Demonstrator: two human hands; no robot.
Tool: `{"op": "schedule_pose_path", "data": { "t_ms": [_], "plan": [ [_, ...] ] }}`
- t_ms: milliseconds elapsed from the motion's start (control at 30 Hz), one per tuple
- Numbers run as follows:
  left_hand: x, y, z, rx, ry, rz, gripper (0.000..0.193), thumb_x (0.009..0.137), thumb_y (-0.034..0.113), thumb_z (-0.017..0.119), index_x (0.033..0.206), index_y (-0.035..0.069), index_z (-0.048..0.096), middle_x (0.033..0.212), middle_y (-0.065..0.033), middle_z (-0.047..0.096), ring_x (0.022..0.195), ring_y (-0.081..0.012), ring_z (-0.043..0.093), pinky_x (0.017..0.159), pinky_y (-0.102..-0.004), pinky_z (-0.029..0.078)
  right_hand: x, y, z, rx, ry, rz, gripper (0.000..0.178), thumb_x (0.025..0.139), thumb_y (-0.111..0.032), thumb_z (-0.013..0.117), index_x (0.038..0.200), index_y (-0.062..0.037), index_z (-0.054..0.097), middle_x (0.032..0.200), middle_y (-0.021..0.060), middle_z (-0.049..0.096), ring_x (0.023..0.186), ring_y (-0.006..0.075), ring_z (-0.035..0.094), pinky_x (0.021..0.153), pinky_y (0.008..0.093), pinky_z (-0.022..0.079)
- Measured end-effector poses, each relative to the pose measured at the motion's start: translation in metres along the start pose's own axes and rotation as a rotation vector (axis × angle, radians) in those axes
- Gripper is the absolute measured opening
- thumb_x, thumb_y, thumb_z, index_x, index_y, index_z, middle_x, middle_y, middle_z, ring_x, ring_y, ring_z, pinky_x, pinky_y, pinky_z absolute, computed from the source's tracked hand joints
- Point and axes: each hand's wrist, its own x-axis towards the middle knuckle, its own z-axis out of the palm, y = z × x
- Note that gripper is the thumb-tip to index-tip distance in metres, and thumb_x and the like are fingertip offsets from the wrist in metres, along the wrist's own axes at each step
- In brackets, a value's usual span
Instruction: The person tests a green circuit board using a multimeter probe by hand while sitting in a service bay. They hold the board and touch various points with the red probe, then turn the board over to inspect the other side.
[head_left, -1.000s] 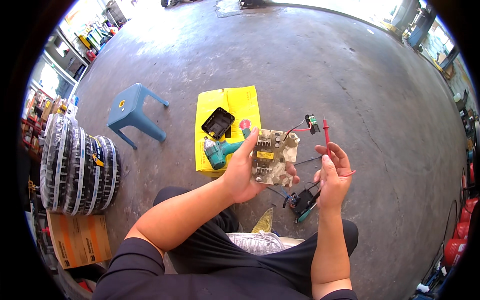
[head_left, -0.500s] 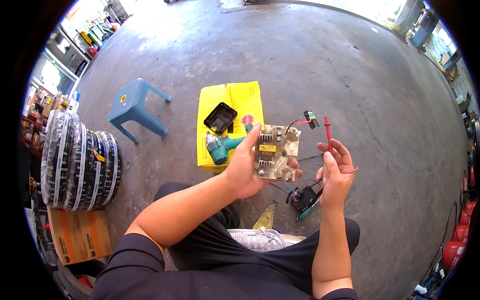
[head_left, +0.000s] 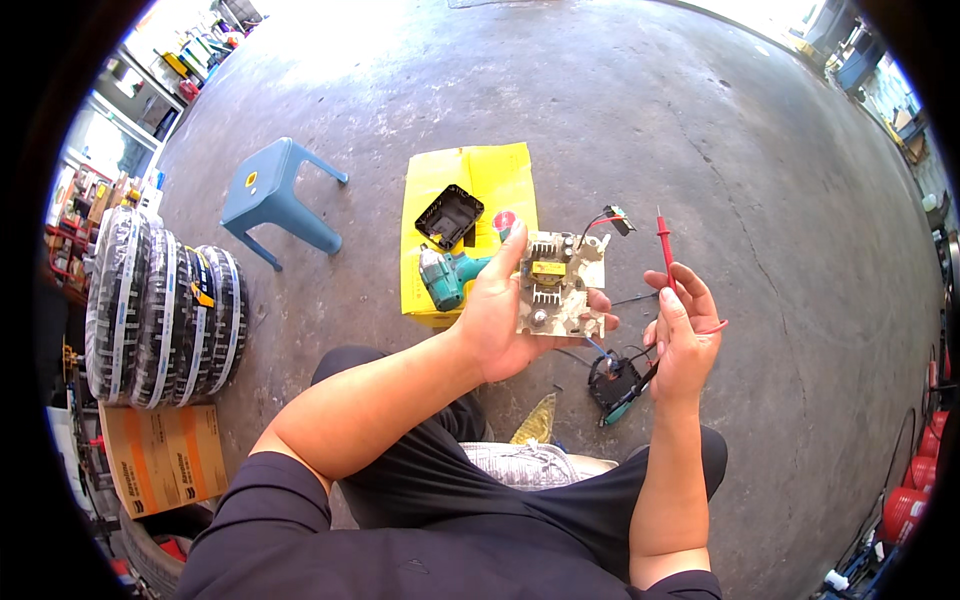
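A circuit board [head_left: 585, 270] lies across my left hand [head_left: 493, 325], with the thumb along its left edge and fingertips showing at its right side. Heat sinks and a yellow transformer [head_left: 548, 270] sit on the board, and wires run from its top to a small green connector piece [head_left: 620, 220]. My right hand [head_left: 685, 345] is closed round a red test probe [head_left: 665, 243], its tip pointing up, apart from the board. A black probe [head_left: 649, 380] hangs by the same hand, partly hidden. Below it lies a black housing [head_left: 612, 385] with wires.
Beyond my left hand, a yellow box [head_left: 425, 180] bears a black plastic case half [head_left: 450, 217] and a teal power tool [head_left: 445, 278]. A blue stool [head_left: 270, 195], wrapped tyres [head_left: 165, 310] and a cardboard box [head_left: 165, 457] stand to the left. Red drums [head_left: 905, 515] line the right rim.
The board has tilted slightly in my left hand, and the small connector piece has turned. Both hands keep their holds. The whole view has shifted a little.
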Motion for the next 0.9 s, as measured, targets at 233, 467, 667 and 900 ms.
{"op": "schedule_pose_path", "data": {
  "t_ms": [233,467,667,900],
  "plan": [
    [-0.0008,-0.0006,0.0012,0.012,-0.01,-0.034,0.075,0.099,0.069,0.029,0.129,0.008,0.059,0.11,-0.0188,0.07,0.112,-0.0426,0.063,0.097,-0.0544,0.048,-0.001,0.0008,0.0004,-0.014,-0.021,0.004,0.032,0.095,-0.003,0.06,0.128,0.0001,0.057,0.111,0.0138,0.071,0.082,0.0054,0.063,0.053,0.0194,0.045],
    [-0.0008,-0.0005,0.0048,0.015,-0.033,-0.025,0.065,0.102,0.063,0.029,0.128,0.009,0.057,0.108,-0.0169,0.07,0.108,-0.0392,0.067,0.092,-0.0526,0.05,-0.0012,0.0015,0.001,-0.012,-0.024,0.005,0.033,0.095,-0.003,0.061,0.128,0.0004,0.057,0.11,0.0136,0.071,0.083,0.0057,0.063,0.053,0.0191,0.045],
    [-0.0014,-0.0004,0.0054,0.009,-0.046,-0.021,0.064,0.103,0.061,0.03,0.129,0.008,0.056,0.109,-0.0169,0.07,0.11,-0.0397,0.066,0.093,-0.0528,0.05,-0.0017,0.0021,0.0009,-0.021,-0.037,0.007,0.034,0.095,-0.002,0.062,0.128,0.0004,0.057,0.112,0.0135,0.071,0.083,0.0056,0.063,0.053,0.0188,0.045],
    [-0.0011,-0.001,0.0055,0.005,-0.034,-0.01,0.061,0.103,0.058,0.033,0.128,0.006,0.056,0.109,-0.0191,0.07,0.11,-0.0408,0.065,0.094,-0.0539,0.05,-0.0026,0.0012,0.0017,-0.039,-0.052,0.007,0.035,0.094,-0.002,0.062,0.129,0.0005,0.056,0.112,0.0135,0.07,0.082,0.0054,0.063,0.054,0.0187,0.045]
  ]
}}
